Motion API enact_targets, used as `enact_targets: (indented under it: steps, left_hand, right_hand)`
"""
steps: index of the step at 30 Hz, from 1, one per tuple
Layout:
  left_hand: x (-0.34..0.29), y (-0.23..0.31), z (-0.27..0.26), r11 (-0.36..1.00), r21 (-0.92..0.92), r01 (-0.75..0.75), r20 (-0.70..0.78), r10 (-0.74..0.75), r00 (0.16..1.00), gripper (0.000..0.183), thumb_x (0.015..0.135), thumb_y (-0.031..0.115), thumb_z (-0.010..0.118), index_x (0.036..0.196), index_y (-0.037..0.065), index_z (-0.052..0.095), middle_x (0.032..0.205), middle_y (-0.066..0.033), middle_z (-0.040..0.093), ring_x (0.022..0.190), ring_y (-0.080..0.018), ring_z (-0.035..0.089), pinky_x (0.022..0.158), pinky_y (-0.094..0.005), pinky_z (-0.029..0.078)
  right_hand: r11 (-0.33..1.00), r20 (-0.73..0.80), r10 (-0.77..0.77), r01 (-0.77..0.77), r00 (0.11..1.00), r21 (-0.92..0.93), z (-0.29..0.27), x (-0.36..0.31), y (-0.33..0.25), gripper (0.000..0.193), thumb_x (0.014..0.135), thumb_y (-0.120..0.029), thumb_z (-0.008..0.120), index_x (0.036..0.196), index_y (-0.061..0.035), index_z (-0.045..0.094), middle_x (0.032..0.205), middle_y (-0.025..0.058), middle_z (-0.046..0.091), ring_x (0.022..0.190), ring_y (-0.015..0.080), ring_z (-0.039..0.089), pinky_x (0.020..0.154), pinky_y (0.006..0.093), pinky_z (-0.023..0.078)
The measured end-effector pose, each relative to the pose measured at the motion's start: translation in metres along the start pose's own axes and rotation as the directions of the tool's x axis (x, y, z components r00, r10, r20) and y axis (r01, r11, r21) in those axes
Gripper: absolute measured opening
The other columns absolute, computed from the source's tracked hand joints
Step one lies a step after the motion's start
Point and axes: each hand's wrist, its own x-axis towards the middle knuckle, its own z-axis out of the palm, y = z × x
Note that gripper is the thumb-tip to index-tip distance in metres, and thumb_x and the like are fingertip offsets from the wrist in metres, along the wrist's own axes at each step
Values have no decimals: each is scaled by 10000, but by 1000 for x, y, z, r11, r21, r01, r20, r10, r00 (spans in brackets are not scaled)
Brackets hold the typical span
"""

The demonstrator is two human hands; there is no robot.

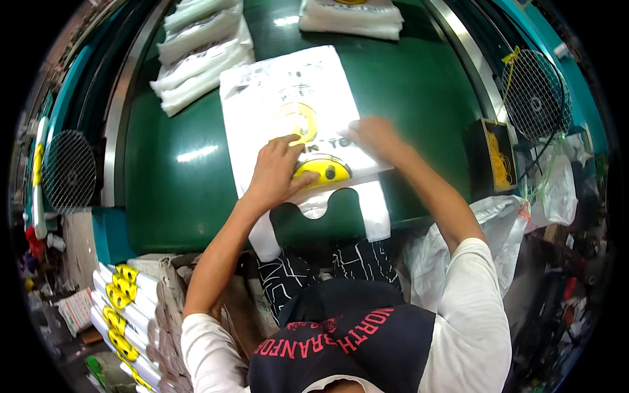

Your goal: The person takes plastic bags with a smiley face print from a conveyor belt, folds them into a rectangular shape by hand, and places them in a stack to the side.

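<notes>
White plastic T-shirt bags with yellow round prints (254, 118) lie flat in a stack on the green work surface (419, 85). Their two handles hang toward me at the near edge. A fold runs across the upper bag near the lower yellow print. My left hand (274, 171) rests on the bags with its fingers apart, thumb on the lower print. At the bags' right edge is my right hand (377, 139), smeared by motion. Its fingertips touch or nearly touch the plastic, and I cannot make out whether they grip it.
Folded bag bundles (203, 56) lie at the far left, with another bundle (350, 18) at the far middle. Wire fan guards (534, 95) flank both sides. A box of yellow rubber bands (499, 160) sits at the right. Printed bag bundles (124, 321) are piled at the lower left.
</notes>
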Motion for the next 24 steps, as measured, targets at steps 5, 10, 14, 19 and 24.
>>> enact_targets:
  steps: [5,10,14,19,24]
  left_hand:
    - [0,-23,25,991,14,136,12,-136,991,520,712,386,743,1086,53,606,1051,-123,560,953,-286,521,817,-387,412]
    - [36,-5,-5,937,18,348,335,-334,881,581,710,460,749,1037,3,601,950,-170,614,872,-292,577,742,-386,464]
    - [21,-18,12,891,-158,425,477,-308,823,775,683,578,729,1046,-94,596,915,-246,642,818,-318,635,727,-395,494]
    - [-12,59,-24,500,-533,683,580,-371,725,522,850,406,643,1047,-76,607,893,-139,655,803,-201,631,703,-326,502]
    - [-21,108,-36,221,-791,571,452,-417,788,457,910,375,579,1092,-45,571,914,-79,645,808,-137,613,730,-271,504]
  right_hand:
    - [926,-348,-132,-10,928,-378,-41,-49,44,228,873,-253,552,769,-53,579,751,116,599,714,334,615,658,434,494]
    - [721,-590,462,-668,662,-186,-131,-172,152,186,848,-240,575,878,-79,661,881,154,659,819,347,637,694,436,501]
    - [686,-366,558,-662,745,-301,-86,-217,216,241,803,-291,643,868,-59,659,827,183,654,802,380,632,678,476,494]
    - [732,-482,528,-663,699,-159,-116,-218,178,210,840,-262,608,924,-90,696,835,188,662,792,371,641,708,467,504]
    - [805,-531,474,-590,702,-61,-123,-229,192,191,837,-240,602,964,-136,701,873,163,672,821,351,644,734,439,509]
